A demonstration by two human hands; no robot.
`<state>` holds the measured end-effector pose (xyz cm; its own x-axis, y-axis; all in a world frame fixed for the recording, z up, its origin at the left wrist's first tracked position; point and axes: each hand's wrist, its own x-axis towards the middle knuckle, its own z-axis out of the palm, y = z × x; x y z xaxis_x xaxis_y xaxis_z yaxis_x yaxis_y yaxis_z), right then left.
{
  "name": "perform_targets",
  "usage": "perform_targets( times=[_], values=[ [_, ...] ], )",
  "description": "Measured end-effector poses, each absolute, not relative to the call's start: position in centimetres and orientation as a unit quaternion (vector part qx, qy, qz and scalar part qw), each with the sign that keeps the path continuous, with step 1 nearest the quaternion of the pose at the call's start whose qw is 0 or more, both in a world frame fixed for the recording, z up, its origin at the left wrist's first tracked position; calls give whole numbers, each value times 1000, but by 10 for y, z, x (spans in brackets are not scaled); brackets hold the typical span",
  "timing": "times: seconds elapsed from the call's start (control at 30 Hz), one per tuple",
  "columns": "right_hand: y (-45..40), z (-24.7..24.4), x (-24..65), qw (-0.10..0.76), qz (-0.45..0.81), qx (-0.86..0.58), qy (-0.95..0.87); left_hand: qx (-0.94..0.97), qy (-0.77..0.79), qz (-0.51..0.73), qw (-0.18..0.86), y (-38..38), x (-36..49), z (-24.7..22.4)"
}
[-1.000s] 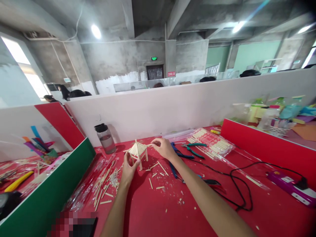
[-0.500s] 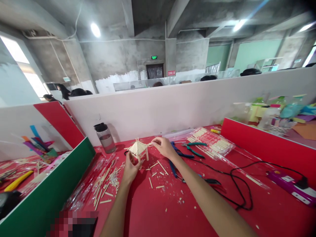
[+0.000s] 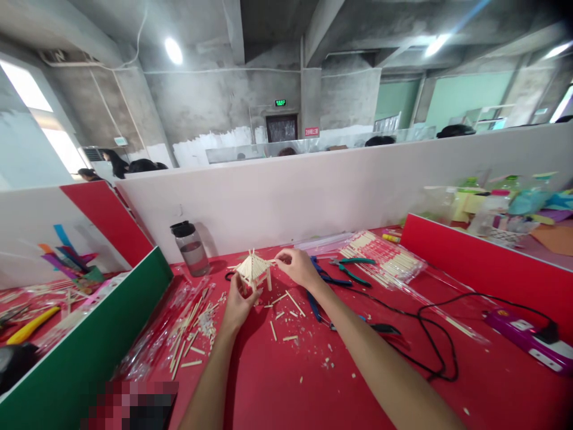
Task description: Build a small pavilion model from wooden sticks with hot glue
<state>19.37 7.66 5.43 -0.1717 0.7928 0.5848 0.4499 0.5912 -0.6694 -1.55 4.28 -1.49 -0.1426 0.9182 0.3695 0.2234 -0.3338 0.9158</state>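
Observation:
A small pavilion model (image 3: 253, 267) built from pale wooden sticks, with a pitched roof on legs, stands on the red tabletop (image 3: 286, 382). My left hand (image 3: 239, 301) grips its near left side, thumb and fingers around a leg. Just right of the roof, my right hand (image 3: 293, 264) is pinched at the roof's corner; whatever lies between its fingertips is too small to make out. Cut stick pieces (image 3: 274, 330) and crumbs lie scattered in front of the model.
Pliers with green handles (image 3: 356, 272) and blue-handled tools (image 3: 329, 278) lie right of my right hand, near bagged sticks (image 3: 389, 257). A water bottle (image 3: 191, 249) stands at the back left. Loose sticks (image 3: 185, 334) lie left. A black cable runs to a purple power strip (image 3: 528, 337).
The model has shifted slightly to the right and up in my left hand's grip. My right hand stays pinched beside the roof.

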Motion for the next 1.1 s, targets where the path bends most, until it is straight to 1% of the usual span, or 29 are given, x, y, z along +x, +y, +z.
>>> perform_targets(
  times=[0.67,0.93,1.1],
  values=[
    [70,58,190,452,143,-440,-762,580,484,561,338,49,-20,-23],
    [72,64,204,383,185,-403,-810,547,480,599,333,64,-32,-44],
    [72,65,206,372,187,-384,-824,550,446,605,364,66,-30,-44]
  ],
)
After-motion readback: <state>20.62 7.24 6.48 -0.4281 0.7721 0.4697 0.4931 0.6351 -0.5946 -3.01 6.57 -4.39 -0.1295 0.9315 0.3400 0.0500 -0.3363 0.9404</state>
